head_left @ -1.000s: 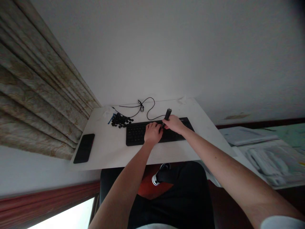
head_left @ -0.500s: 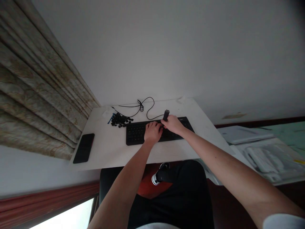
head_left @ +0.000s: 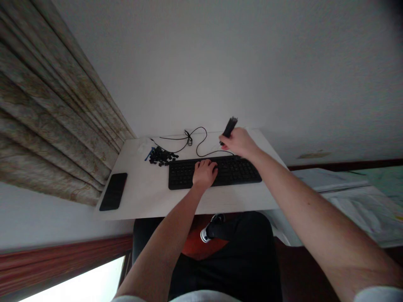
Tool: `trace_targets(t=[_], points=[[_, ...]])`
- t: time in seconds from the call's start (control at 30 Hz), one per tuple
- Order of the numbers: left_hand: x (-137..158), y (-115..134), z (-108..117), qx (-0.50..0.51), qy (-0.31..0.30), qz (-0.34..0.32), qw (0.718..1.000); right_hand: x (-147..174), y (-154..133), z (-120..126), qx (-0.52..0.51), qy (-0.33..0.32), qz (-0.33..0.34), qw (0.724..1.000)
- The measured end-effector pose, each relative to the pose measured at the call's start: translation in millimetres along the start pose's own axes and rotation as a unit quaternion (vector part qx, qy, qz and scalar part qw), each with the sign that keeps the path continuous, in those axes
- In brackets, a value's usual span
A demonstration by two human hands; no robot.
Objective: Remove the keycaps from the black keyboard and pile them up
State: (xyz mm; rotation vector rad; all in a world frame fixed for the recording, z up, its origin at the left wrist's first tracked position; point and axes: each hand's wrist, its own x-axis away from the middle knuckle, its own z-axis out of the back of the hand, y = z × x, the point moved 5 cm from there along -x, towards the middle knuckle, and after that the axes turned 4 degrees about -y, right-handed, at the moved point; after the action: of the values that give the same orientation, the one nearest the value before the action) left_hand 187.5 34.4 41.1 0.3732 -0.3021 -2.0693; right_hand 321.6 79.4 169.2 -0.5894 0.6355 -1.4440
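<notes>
Between the right hand's [head_left: 241, 142] pinching fingers, the brush [head_left: 230, 126] seems light, best held mid-handle; left hand [head_left: 204, 173] lies loosely spread on the keyboard [head_left: 236, 170].

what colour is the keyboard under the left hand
The keyboard is black; it shows in the head view.

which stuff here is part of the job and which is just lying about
Part of the job:
- keyboard, under the left hand
- dark tool, in the right hand
- small black pieces, probably
- cable, running to the keyboard

Just lying about, it seems:
- phone
- blue piece, use unclear
</notes>
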Motion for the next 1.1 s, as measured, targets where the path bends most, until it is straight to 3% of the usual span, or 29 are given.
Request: trace_targets(t=[0.1,0.17,0.3,0.47,0.8,1.1], points=[[0,-1,2,0.012,-0.003,0.008,1.000,-13,-20,22,-0.001,-0.038,-0.018,0.999],[0,-2,3,0.019,-0.002,0.018,1.000,-9,-16,23,-0.021,-0.054,-0.039,0.998],[0,-3,2,0.028,0.005,0.028,0.999,15,25,-2,-0.082,-0.034,-0.072,0.993],[0,-5,1,0.033,0.017,0.028,0.999,38,63,-40,-0.055,-0.010,-0.050,0.997],[0,-3,2,0.017,0.010,0.032,0.999,39,58,-57,0.050,0.009,-0.027,0.998],[-1,-2,2,0.005,0.004,0.023,1.000,40,59,-62,0.020,-0.017,-0.041,0.999]])
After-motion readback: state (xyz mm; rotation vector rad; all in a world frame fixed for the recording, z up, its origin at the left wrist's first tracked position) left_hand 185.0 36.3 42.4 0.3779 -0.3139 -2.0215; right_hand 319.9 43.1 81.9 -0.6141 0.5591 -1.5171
